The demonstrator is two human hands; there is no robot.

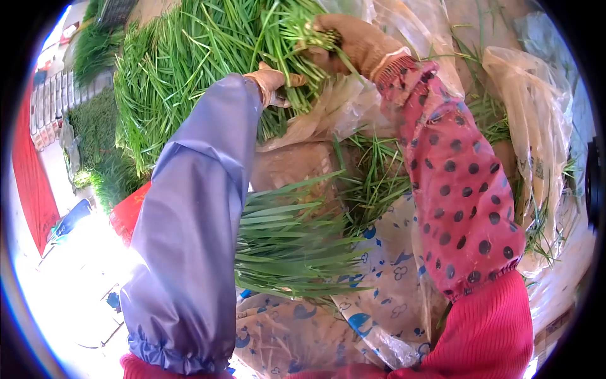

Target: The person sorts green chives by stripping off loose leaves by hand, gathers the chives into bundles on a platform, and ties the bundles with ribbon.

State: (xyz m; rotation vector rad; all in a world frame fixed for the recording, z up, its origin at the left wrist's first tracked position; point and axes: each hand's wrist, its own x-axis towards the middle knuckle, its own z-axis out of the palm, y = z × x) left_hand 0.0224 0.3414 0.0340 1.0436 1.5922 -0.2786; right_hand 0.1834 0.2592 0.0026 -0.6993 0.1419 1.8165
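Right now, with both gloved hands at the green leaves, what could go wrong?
If the brown-gloved right hand loosens its grip, the long, thin green leaves may scatter. The crumpled translucent plastic sheet close by might snag it. The smooth lavender sleeve could disturb the fanned green bunch nearer the body.

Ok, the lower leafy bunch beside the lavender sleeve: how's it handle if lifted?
The leafy bunch will probably flop at the tips, being long and thin-bladed. It may come apart, since no tie shows on its visible part. Likely light for its size: loosely layered thin foliage.
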